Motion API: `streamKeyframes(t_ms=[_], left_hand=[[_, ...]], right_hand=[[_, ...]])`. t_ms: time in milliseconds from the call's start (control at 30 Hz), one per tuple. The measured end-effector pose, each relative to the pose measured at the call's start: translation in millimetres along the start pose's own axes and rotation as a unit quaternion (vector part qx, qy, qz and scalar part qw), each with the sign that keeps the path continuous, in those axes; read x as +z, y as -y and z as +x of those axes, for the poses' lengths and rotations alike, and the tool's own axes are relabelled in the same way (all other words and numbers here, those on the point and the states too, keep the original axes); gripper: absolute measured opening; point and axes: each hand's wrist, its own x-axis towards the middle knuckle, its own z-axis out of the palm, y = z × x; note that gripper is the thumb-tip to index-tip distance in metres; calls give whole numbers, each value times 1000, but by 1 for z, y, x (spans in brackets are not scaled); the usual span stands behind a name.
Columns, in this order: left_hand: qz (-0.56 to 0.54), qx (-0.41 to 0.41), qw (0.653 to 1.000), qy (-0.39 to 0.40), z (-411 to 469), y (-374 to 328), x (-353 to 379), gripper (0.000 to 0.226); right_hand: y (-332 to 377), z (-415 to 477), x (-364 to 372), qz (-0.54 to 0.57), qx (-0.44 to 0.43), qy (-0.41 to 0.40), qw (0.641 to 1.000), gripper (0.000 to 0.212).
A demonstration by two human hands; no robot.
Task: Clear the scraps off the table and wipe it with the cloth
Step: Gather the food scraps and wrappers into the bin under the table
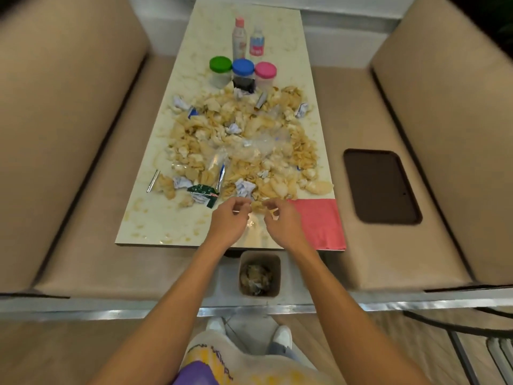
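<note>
A pale marble table point(144, 226) carries a wide heap of scraps point(244, 145): chip pieces, crumpled paper balls, clear plastic and torn wrappers. A pink cloth point(319, 223) lies flat on the near right corner. My left hand point(230, 218) and my right hand point(280, 222) hover side by side at the heap's near edge, fingers curled. The right fingers pinch a small pale scrap; the left fingertips touch chip pieces between the hands. A small beige bin point(259, 275) with scraps inside stands on the floor below the table's near edge.
Three jars with green point(220, 70), blue point(243, 73) and pink point(265, 75) lids and two bottles point(247, 37) stand at the far end. Beige benches flank the table; a dark tray point(381, 186) lies on the right bench. My feet are below.
</note>
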Motion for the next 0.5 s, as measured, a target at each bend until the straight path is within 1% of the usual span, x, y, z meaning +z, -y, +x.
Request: streamKeyframes(t_ms=[133, 233, 367, 500], left_hand=[[9, 3, 1000, 9, 17, -4, -5, 10], [13, -2, 1000, 10, 24, -2, -8, 9], [25, -7, 1000, 13, 31, 8, -11, 13], [17, -16, 1000, 19, 32, 13, -13, 20]], right_hand=[[-10, 23, 17, -117, -8, -6, 993, 38], [-11, 28, 25, -141, 3, 6, 990, 37], [-2, 28, 29, -94, 6, 7, 996, 24], [10, 22, 39, -39, 19, -8, 999, 18]])
